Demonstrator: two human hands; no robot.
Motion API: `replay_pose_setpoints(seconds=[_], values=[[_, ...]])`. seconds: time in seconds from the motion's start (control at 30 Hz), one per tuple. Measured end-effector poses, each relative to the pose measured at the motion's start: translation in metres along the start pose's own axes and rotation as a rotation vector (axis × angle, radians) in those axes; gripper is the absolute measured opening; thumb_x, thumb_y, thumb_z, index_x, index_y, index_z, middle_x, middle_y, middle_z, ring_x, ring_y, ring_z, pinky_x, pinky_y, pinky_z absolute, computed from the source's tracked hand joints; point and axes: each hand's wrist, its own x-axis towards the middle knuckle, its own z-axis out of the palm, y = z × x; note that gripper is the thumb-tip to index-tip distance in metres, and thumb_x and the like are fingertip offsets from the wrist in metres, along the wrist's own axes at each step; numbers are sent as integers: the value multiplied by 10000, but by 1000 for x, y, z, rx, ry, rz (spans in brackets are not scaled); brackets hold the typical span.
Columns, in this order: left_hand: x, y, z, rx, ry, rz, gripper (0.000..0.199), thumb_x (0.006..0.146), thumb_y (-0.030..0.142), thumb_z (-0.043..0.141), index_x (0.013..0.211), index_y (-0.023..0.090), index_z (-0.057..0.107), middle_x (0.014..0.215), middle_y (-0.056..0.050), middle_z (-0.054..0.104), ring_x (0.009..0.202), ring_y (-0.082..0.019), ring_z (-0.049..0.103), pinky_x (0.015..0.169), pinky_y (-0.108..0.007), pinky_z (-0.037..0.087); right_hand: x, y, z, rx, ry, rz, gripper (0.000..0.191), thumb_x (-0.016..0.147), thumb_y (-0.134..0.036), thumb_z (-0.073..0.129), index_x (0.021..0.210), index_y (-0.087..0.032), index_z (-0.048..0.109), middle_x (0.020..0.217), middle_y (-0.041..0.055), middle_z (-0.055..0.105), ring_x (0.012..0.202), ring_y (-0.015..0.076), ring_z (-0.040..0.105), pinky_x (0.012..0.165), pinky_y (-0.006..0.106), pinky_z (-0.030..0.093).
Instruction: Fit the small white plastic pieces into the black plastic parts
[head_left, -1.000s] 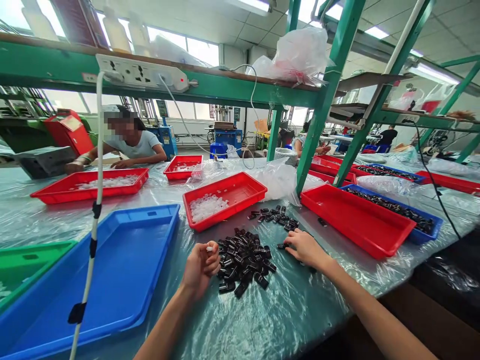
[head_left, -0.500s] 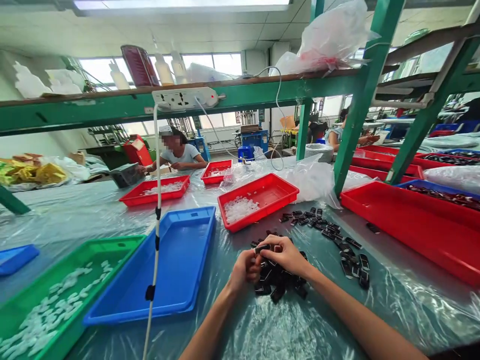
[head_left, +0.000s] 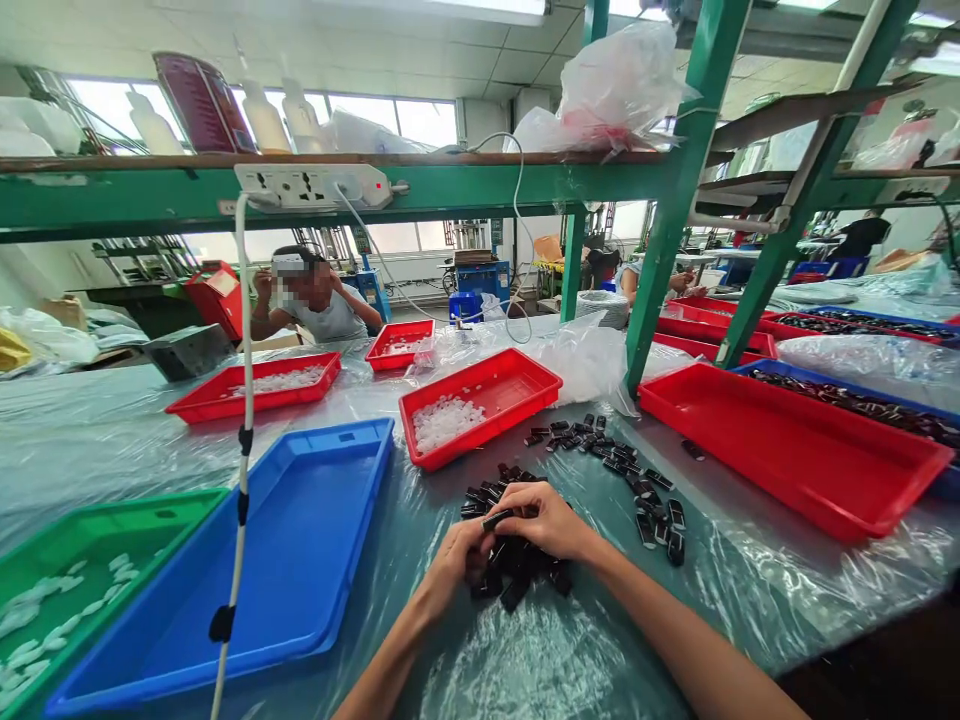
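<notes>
Between my two hands is one small black plastic piece (head_left: 495, 520), oblong and glossy. My left hand (head_left: 459, 550) pinches its near left end, with the fingers curled under. My right hand (head_left: 544, 515) grips it from the right between thumb and fingers. Right below and behind the hands lies a pile of similar black pieces (head_left: 517, 590), partly covered by my fingers. A second, looser group of black pieces (head_left: 641, 490) curves off to the right on the plastic-covered table. What exactly the pieces are is too small to tell.
Red tray (head_left: 517, 385) with small white pieces stands behind the pile. A blue tray (head_left: 285, 560) and a green tray (head_left: 45, 530) of white pieces stand left. Another red tray (head_left: 787, 430) is right. A white cable (head_left: 238, 540) hangs at left; a green post (head_left: 675, 220) rises right.
My view has turned right, so most things sit further left. Both hands still hold the black piece over the pile. The person across the table has raised both hands to the head.
</notes>
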Motion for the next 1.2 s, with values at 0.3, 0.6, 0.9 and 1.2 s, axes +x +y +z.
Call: replay_pose_setpoints(seconds=[0.3, 0.6, 0.9, 1.2], values=[[5, -4, -4, 250, 72, 84, 462, 800, 638, 441, 619, 217, 383, 531, 68, 261, 482, -88, 199, 450, -239, 161, -2, 1, 5, -8, 41, -49, 158, 760, -246, 756, 910, -223, 801, 764, 3, 628, 622, 98, 504, 552, 236, 353], [8, -7, -7, 256, 188, 112, 430, 804, 572, 399, 566, 214, 408, 514, 46, 289, 476, -105, 219, 445, -251, 180, -2, 3, 14, -13, 116, -53, 177, 780, -318, 738, 924, -232, 796, 787, 16, 654, 639, 118, 533, 570, 248, 404], [15, -3, -20, 425, 482, 224, 443, 850, 534, 403, 538, 220, 382, 517, 32, 338, 529, -133, 308, 508, -259, 255, -4, -5, -26, -461, -38, -80, 431, 769, -384, 774, 1178, -281, 687, 1038, 37, 645, 967, 194, 592, 868, 302, 472], [9, 13, -21, 330, 615, 310, 409, 813, 499, 440, 516, 225, 378, 496, 36, 334, 503, -129, 300, 489, -259, 242, 41, 42, -121, -1179, 241, 323, 331, 858, -142, 574, 1173, -172, 670, 1200, 147, 642, 1135, 287, 518, 951, 406, 399]])
